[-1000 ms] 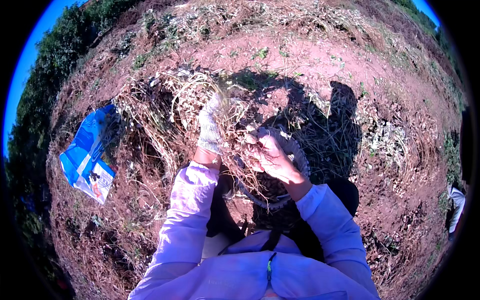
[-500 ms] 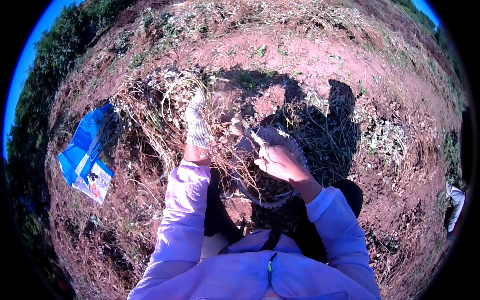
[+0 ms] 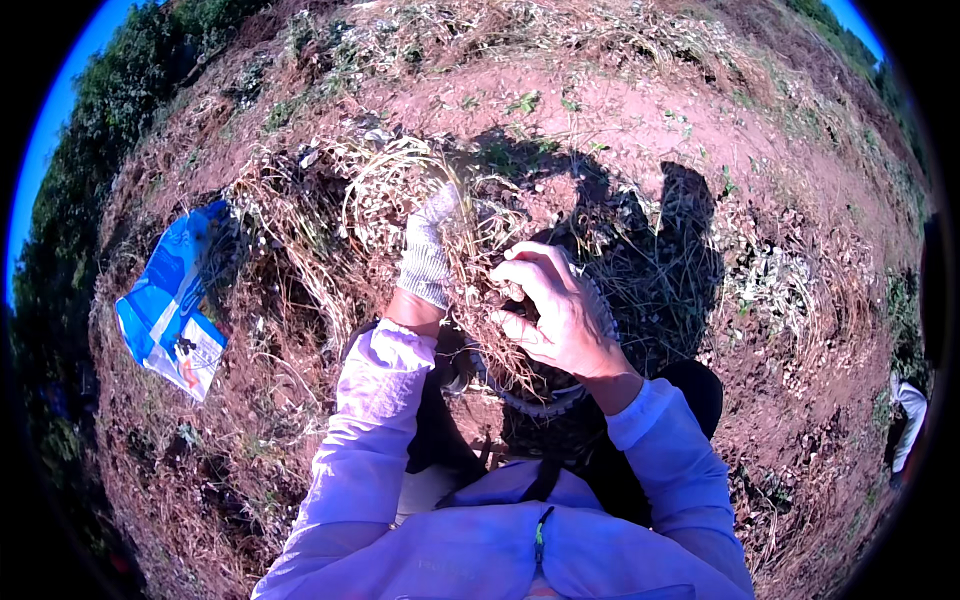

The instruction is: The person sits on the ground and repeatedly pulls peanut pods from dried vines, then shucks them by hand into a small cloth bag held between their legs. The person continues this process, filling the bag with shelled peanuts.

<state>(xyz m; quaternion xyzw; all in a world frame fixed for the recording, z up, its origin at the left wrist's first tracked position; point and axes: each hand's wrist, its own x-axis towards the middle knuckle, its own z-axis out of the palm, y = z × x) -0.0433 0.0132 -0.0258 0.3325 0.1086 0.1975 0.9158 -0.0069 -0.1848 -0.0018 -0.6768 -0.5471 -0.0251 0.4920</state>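
My left hand, in a pale knitted glove, is closed around a bunch of dried peanut plants, whose thin brown roots hang down to the right. My bare right hand is at those roots, its fingers and thumb curled in on pale peanut pods; the fingertips are partly hidden among the strands. Beneath the right hand stands a round basket with a light rim. Its inside is mostly covered by the hand, the roots and shadow.
A blue and white plastic sack lies on the ground to the left. Heaped dry plants lie beyond my left arm, more stalks in shadow right of the basket. At the far right edge, part of another person's pale clothing shows.
My left hand has shifted right with the plants, bringing the roots over the basket. My right hand has gone from a closed fist above the basket to the roots, its fingers curled on pods.
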